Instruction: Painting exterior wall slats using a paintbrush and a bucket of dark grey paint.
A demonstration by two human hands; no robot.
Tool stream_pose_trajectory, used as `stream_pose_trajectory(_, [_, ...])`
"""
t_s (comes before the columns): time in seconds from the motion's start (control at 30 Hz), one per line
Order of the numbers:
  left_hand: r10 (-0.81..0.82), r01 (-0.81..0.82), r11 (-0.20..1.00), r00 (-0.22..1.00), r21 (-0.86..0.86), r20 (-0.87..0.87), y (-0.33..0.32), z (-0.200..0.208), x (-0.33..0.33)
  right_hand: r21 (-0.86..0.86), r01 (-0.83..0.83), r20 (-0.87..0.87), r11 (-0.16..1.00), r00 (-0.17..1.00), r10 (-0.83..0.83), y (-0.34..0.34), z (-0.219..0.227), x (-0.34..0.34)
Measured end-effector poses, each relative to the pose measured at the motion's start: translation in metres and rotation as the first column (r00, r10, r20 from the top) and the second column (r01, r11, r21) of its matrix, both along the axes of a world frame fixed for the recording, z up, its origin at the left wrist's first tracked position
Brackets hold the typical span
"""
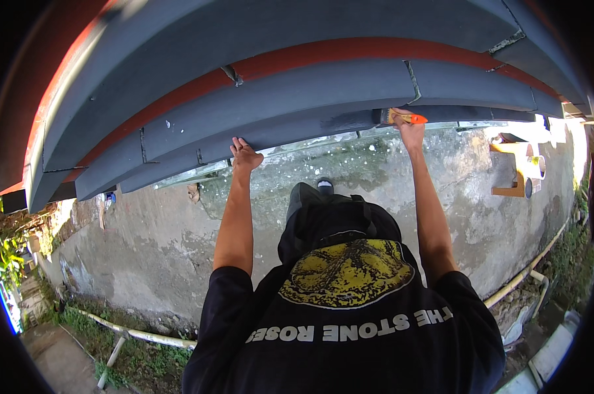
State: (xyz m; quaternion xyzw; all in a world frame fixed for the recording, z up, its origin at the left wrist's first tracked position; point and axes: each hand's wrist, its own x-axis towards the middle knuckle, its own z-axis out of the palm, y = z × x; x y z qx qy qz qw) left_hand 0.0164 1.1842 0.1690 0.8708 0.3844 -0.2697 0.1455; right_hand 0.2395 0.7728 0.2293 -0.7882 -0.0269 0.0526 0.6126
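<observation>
Right hand (412, 131) grips the orange handle of a paintbrush (399, 117), bristles against the lower edge of the grey fascia board (310, 85), a light, stiff tool best held by its handle, while the left hand (244, 155) presses open-fingered on that edge.

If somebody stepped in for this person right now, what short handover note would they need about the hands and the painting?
Left hand: open, fingertips pressed on the lower edge of the grey fascia board, steadying.
Right hand: gripping an orange-handled paintbrush, bristles against the board's lowest strip.
Done: most of the boards show grey; a darker, wet-looking patch sits just left of the brush.
Left: a red band between the boards is unpainted; whether it stays red cannot be told. No paint pot is in view.
</observation>
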Motion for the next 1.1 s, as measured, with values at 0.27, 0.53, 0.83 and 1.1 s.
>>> stream_pose_trajectory(0.27, [-0.021, 0.023, 0.999, 0.999, -0.039, 0.048, 0.009, -0.010, -0.003, -0.240, 0.014, 0.143, 0.971, 0.989, 0.021, 0.000, 0.005, -0.004])
stream_pose_trajectory(0.53, [-0.095, 0.095, 0.996, 0.996, -0.003, -0.003, 0.013, -0.018, 0.000, -0.320, -0.002, 0.232, 0.947, 0.969, 0.080, 0.008, 0.001, 0.000])
stream_pose_trajectory(0.83, [-0.002, 0.002, 1.000, 1.000, -0.001, 0.018, -0.002, -0.006, 0.006, -0.041, 0.092, -0.122, 0.995, 0.988, -0.097, 0.030, -0.009, 0.031])
stream_pose_trajectory(1.1, [-0.138, 0.138, 0.990, 0.990, 0.021, -0.006, 0.011, -0.023, 0.000, 0.057, 0.100, -0.050, 0.993, 0.994, -0.097, 0.058, -0.004, 0.022])
